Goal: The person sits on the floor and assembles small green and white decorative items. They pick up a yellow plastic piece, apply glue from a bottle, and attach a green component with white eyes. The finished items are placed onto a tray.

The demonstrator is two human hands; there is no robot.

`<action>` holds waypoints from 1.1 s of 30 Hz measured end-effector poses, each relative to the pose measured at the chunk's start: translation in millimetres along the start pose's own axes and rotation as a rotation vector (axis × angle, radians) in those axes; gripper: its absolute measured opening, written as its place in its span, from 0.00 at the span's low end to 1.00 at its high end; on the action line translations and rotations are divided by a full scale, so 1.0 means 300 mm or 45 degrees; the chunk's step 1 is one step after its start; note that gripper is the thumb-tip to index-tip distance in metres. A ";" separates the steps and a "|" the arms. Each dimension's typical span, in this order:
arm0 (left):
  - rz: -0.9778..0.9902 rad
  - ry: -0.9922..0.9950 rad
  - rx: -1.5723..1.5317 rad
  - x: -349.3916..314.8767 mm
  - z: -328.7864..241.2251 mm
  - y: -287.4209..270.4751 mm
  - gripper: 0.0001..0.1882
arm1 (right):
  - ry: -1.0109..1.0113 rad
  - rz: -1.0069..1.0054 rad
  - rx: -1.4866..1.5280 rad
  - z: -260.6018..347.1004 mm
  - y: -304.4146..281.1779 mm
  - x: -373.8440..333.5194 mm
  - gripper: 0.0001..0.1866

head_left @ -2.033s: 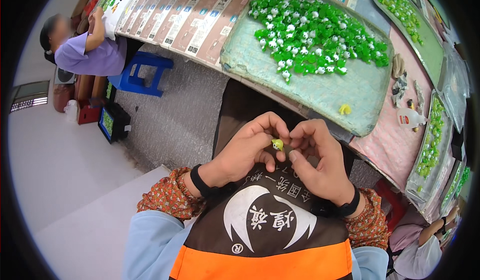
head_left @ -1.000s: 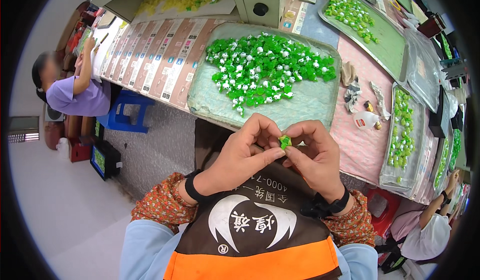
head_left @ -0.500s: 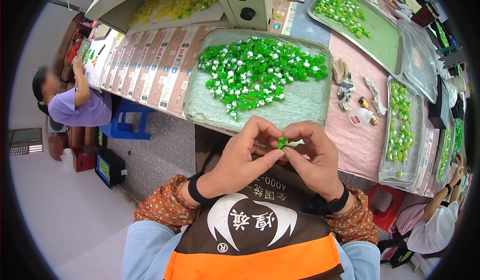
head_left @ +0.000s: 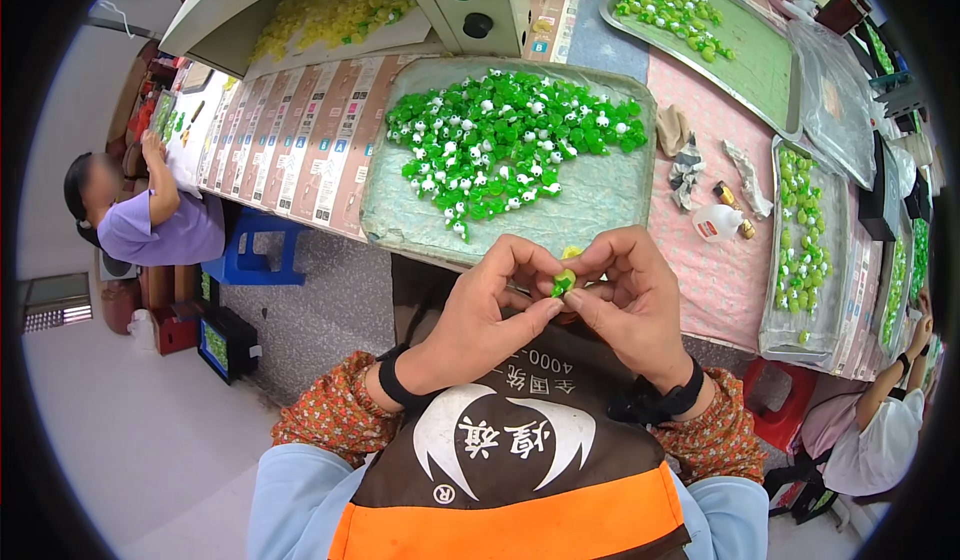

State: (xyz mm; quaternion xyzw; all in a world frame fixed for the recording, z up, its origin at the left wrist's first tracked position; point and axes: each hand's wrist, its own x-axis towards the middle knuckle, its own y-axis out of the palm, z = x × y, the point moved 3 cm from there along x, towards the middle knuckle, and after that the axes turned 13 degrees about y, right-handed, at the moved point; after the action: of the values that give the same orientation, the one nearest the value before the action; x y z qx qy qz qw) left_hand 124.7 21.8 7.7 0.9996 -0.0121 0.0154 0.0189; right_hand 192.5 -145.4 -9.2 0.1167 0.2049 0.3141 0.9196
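Observation:
Just in front of the tray's near edge, my left hand [head_left: 490, 310] and my right hand [head_left: 632, 310] meet with fingertips pinched together. Between them sits a small green and yellow plastic piece [head_left: 563, 282], partly hidden by the fingers. Both thumbs press on its near side. Beyond my hands lies a shallow tray [head_left: 600, 215] with a pale green lining. A heap of small green pieces with white round heads [head_left: 500, 145] is spread over it.
A machine housing [head_left: 470, 60] with a lit green button stands behind, yellow pieces [head_left: 325, 10] under it. At right are a white bottle [head_left: 716, 222], crumpled cloths [head_left: 685, 170] and more trays [head_left: 760, 335] of green pieces. Co-workers sit at left [head_left: 165, 220] and right [head_left: 880, 440].
Yellow now shows on the piece at my fingertips, where mostly green showed before. My hands stay in nearly the same place, and the view has shifted slightly.

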 end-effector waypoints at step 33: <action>-0.025 0.063 0.037 -0.017 0.028 -0.034 0.08 | 0.242 0.204 0.087 -0.025 -0.018 0.015 0.11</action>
State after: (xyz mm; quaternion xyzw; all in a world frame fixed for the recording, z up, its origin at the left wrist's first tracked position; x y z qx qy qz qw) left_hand 120.2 31.8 -1.1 0.9992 -0.0016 0.0400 0.0046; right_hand 195.2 -146.0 -19.1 0.1337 0.2917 0.3890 0.8635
